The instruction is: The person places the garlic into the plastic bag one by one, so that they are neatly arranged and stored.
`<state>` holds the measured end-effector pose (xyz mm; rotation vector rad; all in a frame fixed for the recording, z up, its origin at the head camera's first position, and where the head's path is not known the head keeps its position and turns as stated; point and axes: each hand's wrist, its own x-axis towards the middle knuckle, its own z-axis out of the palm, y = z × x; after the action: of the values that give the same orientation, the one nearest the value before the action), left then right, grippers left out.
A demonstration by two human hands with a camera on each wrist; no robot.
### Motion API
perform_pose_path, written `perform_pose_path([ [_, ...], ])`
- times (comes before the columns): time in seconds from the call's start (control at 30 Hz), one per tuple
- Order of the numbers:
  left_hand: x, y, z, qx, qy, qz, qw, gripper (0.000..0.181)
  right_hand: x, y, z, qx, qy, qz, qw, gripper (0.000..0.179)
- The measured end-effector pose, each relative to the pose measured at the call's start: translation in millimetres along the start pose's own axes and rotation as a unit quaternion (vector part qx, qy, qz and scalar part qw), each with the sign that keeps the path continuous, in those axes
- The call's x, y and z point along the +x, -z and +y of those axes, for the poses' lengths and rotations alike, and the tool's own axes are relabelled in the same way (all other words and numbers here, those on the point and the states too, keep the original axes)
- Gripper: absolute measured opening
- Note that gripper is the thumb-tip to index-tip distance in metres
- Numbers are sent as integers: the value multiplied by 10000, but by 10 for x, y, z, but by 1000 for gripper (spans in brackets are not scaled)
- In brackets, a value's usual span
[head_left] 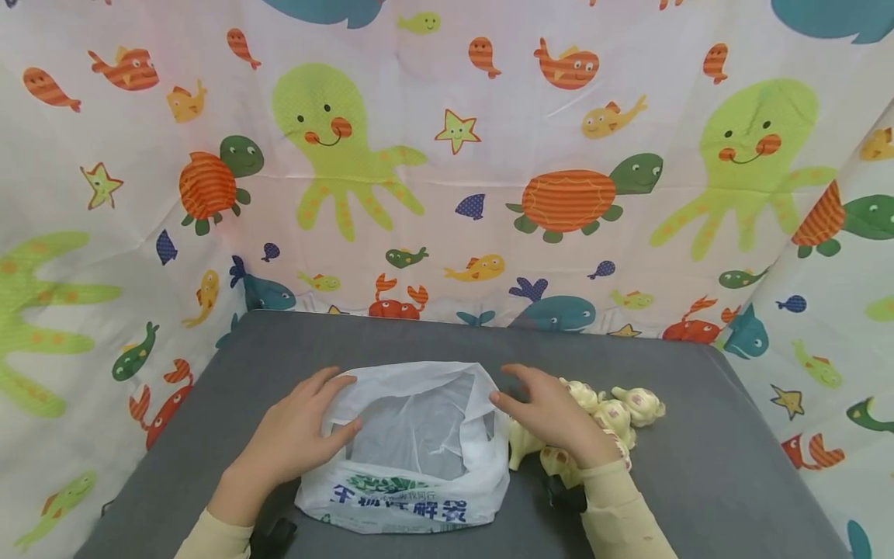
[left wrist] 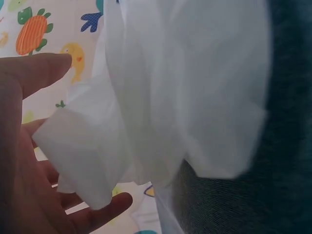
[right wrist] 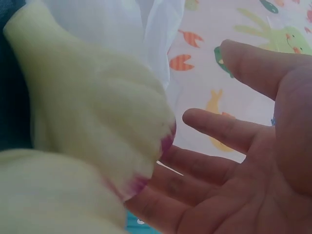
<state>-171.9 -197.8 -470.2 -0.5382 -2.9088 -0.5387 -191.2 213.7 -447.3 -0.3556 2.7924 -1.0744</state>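
A white plastic bag with green and blue print sits on the grey table, its mouth spread wide toward me. Along its left rim is my left hand, fingers loosely extended; the left wrist view shows a flap of the bag in front of those fingers, not gripped. My right hand hovers at the bag's right side, fingers apart and holding nothing. Several pale garlic bulbs lie beneath and beyond it, partly hidden by the hand and wrist. One garlic bulb looms close beside the fingers in the right wrist view.
The grey tabletop runs back to a white curtain printed with sea animals, which encloses the back and both sides. A braided string shows by the right wrist, near the bulbs.
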Motion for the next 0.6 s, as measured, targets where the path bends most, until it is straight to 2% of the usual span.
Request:
perform_pose_path([
  [0.1, -60, 22, 27, -38, 41, -72, 10000, 69, -26, 17, 17, 10, 73, -40, 10000, 69],
  [0.33, -171, -3, -12, 76, 96, 3, 9999, 68, -77, 14, 86, 86, 71, -174, 9998, 69],
  [0.47, -249, -11, -31, -17, 242, -159, 9996, 72, -102, 16, 121, 181, 28, -277, 9994, 68],
  [0.6, -304, -4, -32, -183, 314, -336, 9988, 84, -130, 34, 136, 273, 70, -342, 9990, 70],
])
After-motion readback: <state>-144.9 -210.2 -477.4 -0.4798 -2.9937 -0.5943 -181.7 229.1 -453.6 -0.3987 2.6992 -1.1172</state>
